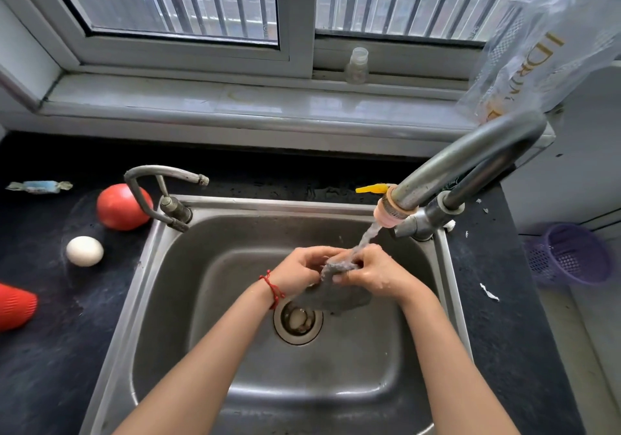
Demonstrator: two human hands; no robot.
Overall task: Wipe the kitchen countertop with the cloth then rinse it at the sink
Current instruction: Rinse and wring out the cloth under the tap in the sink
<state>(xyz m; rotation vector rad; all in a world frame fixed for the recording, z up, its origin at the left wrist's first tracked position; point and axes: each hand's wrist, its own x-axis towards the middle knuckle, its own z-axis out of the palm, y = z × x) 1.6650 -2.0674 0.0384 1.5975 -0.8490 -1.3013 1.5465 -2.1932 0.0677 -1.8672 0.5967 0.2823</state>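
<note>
A grey wet cloth point(336, 295) hangs over the middle of the steel sink point(161, 286), bunched at its top between both hands. My left hand point(300, 268) grips its left side, with a red string around the wrist. My right hand point(376, 275) grips its right side. Water streams from the big tap point(470, 162) with a pink nozzle point(389, 214) onto the top of the cloth. The cloth's lower part dangles just above the drain point(297, 322). The dark countertop point(43, 350) surrounds the sink.
Left of the sink lie a tomato point(117, 207), a white egg point(84, 250), a red cup point(15, 307) and a wrapped sweet point(38, 186). A second small tap point(161, 182) stands at the sink's back left. A purple basket point(571, 255) is far right, a small bottle point(357, 65) on the sill.
</note>
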